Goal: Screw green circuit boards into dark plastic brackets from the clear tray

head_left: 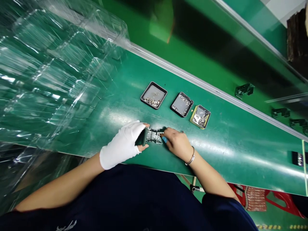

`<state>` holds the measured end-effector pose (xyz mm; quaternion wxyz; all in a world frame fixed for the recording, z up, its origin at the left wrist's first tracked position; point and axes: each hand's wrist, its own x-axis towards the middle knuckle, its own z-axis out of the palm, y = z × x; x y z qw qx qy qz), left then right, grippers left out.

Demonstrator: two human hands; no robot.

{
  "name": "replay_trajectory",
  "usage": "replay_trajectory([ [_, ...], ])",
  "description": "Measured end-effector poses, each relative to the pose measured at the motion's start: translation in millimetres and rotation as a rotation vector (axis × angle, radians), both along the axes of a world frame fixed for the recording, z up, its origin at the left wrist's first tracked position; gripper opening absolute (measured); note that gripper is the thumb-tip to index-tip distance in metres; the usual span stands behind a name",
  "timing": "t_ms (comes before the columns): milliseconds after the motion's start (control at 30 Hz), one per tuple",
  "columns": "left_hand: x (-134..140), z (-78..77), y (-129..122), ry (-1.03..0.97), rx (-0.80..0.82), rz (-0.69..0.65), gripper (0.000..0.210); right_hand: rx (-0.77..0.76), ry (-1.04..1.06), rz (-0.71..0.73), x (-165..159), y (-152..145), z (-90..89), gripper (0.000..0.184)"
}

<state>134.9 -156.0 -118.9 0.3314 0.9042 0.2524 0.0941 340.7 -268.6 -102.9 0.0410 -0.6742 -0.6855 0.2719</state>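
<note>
The part [152, 136] is held by the left grip [126, 142], long axis toward the right grip [178, 143], whose hold cannot be told.

no legible text, brands, numbers or signs. white marking [68, 226] on the dark shirt [144, 199] sits at the bottom edge, unreadable.
</note>
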Motion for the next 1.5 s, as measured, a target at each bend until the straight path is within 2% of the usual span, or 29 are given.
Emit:
replay_trajectory([
  [267, 0.6, -2.2, 2.7, -0.028, 0.013, -0.006, 0.052, 0.015, -0.035, -0.146, -8.9, 2.3, -0.7, 0.026],
  [367, 0.2, -2.6, 2.0, -0.022, 0.006, 0.009, 0.051, 0.049, 0.081, -0.167, -5.0, -0.5, -3.4, 0.023],
  [467, 0.5, -2.4, 0.8, -0.015, 0.004, 0.015, 0.051, 0.068, 0.152, -0.124, -0.8, -3.6, -4.1, 0.023],
  [600, 0.8, -2.2, 0.4, -0.013, 0.009, 0.011, 0.05, 0.039, 0.006, -0.064, -9.8, -4.0, -0.2, 0.028],
  [667, 0.2, -2.7, 0.5, -0.018, 0.009, 0.022, 0.05, 0.01, -0.088, -0.075, -15.5, -3.0, 1.2, 0.026],
  [733, -0.8, -3.7, 0.4, -0.031, 0.002, 0.04, 0.049, 0.011, -0.093, -0.097, -15.7, -2.7, 0.2, 0.026],
  [800, -1.7, -5.7, -0.2, -0.06, -0.01, 0.058, 0.049, 0.072, 0.014, -0.119, -9.4, -3.6, -3.1, 0.026],
  [967, -1.2, -12.1, -5.1, -0.273, -0.011, 0.084, 0.052, 0.466, 0.263, -0.229, 5.3, -4.3, -9.6, 0.017],
  [1067, -0.7, -12.0, -8.1, -0.356, 0.009, 0.072, 0.055, 0.486, 0.536, -0.293, -0.8, -1.3, -6.4, 0.014],
  [1133, -1.6, -10.6, -7.2, -0.349, 0.022, 0.04, 0.067, 0.503, 0.627, -0.342, -7.2, -0.6, -2.5, 0.015],
  [1200, -2.0, -10.2, -3.5, -0.307, 0.053, 0.011, 0.08, 0.562, 0.501, -0.306, -14.0, -2.4, 0.7, 0.009],
  [1267, 0.2, -11.9, 2.0, -0.271, 0.135, -0.008, 0.084, 0.577, 0.252, -0.131, -21.0, -5.7, 1.6, 0.006],
  [1333, 5.0, -14.9, 7.0, -0.249, 0.242, -0.048, 0.077, 0.543, 0.057, 0.075, -25.9, -8.4, 1.5, 0.012],
  [1400, 10.2, -17.3, 10.3, -0.218, 0.303, -0.091, 0.066, 0.515, 0.005, 0.201, -22.0, -9.2, 3.3, 0.019],
  [1467, 13.0, -17.7, 11.9, -0.18, 0.309, -0.115, 0.057, 0.496, 0.007, 0.144, -3.2, -8.4, 8.9, 0.021],
  [1500, 13.3, -17.0, 12.2, -0.164, 0.302, -0.122, 0.055, 0.466, -0.02, 0.036, 12.1, -7.8, 12.5, 0.021],
])
